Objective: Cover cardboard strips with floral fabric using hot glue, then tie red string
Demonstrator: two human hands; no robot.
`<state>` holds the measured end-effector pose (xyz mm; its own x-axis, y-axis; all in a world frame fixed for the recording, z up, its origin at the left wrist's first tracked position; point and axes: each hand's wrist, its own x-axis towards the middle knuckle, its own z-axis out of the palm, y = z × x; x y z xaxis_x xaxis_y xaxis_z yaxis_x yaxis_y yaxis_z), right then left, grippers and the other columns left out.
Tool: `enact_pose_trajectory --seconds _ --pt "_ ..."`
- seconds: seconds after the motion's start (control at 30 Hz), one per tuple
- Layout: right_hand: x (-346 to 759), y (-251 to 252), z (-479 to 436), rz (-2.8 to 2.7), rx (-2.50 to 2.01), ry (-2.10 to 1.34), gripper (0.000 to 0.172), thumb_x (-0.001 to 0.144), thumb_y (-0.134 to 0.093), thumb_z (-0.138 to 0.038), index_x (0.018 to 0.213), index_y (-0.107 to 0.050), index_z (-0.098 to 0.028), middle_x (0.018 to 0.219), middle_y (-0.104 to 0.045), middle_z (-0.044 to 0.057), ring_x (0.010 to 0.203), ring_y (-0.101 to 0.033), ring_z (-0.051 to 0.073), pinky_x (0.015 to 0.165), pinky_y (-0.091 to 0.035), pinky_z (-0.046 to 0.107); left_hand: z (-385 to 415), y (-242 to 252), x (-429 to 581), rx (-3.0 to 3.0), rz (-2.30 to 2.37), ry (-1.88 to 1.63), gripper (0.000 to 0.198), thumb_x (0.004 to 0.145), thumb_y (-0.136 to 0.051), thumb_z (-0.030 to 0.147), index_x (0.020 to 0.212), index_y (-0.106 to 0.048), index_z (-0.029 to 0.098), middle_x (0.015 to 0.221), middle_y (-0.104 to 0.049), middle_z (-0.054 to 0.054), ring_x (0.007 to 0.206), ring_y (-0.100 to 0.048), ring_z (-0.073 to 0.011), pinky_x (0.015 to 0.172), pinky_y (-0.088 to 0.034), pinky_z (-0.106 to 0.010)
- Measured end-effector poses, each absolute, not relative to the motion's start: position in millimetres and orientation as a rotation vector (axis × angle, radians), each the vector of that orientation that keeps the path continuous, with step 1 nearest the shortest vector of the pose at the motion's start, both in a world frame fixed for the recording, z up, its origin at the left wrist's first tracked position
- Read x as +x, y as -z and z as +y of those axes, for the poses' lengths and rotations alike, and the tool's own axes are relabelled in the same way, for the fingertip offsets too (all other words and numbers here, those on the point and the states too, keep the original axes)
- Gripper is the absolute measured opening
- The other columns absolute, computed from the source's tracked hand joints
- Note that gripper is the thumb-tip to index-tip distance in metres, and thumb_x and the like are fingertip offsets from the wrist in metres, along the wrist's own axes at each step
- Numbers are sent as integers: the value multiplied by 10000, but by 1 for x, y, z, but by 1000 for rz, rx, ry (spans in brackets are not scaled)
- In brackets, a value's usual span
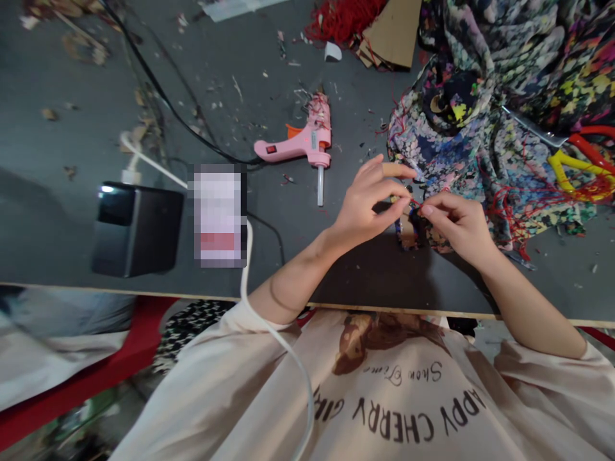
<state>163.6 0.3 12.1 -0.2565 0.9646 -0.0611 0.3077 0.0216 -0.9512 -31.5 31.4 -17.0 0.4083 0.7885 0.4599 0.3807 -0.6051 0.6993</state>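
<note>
My left hand (372, 197) pinches a short stretch of red string (416, 203) between thumb and forefinger, its other fingers partly spread. Close on the right, my right hand (459, 224) also pinches the string, so it spans the small gap between both fingertips. Below the hands lies a small cardboard piece (408, 232) with dark patterned edges, partly hidden by fingers. Crumpled floral fabric (432, 144) spreads just beyond both hands. More red threads (512, 211) tangle on the fabric to the right of my right hand.
A pink glue gun (293, 147) lies left of my hands, its black cord (163, 96) running back. Further left are a dark power bank (139, 227) and a blurred phone (218, 218) with a white cable. Red-and-yellow-handled scissors (562, 157) rest at right. Cardboard sheets (394, 32) lie behind.
</note>
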Motion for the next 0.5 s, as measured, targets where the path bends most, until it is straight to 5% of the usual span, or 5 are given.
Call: enact_pose_trajectory --seconds 0.13,0.3,0.4,0.5 --pt "163 -12 1 -1536 -1317 -1280 335 856 -633 -493 719 -628 -187 532 -420 -53 461 -302 72 468 -233 259 37 24 -34 1832 1169 -1337 314 1003 -409 520 948 -566 253 1129 -673 -27 1040 -677 -180 978 -550 -396" --pt "164 -11 1 -1489 -1302 -1300 349 836 -654 -516 724 -645 -186 533 -431 -49 454 -282 68 457 -215 260 50 41 -39 1654 1377 -1538 281 1017 -318 547 1013 -460 305 1308 -531 -25 1082 -644 -158 956 -561 -359" --pt "165 -10 0 -1484 -1294 -1280 352 846 -647 -523 746 -662 -185 548 -456 -42 454 -294 70 461 -221 263 52 44 -38 1652 1342 -1567 244 1004 -356 551 1065 -463 340 1354 -508 -9 1207 -581 -182 1033 -528 -391" --pt "167 -9 -1 -1487 -1300 -1253 374 850 -639 -548 754 -670 -188 562 -477 -37 462 -311 75 471 -237 267 50 40 -36 1684 1283 -1737 411 993 -291 622 1338 -342 404 1497 -382 28 1390 -437 -184 1190 -397 -423"
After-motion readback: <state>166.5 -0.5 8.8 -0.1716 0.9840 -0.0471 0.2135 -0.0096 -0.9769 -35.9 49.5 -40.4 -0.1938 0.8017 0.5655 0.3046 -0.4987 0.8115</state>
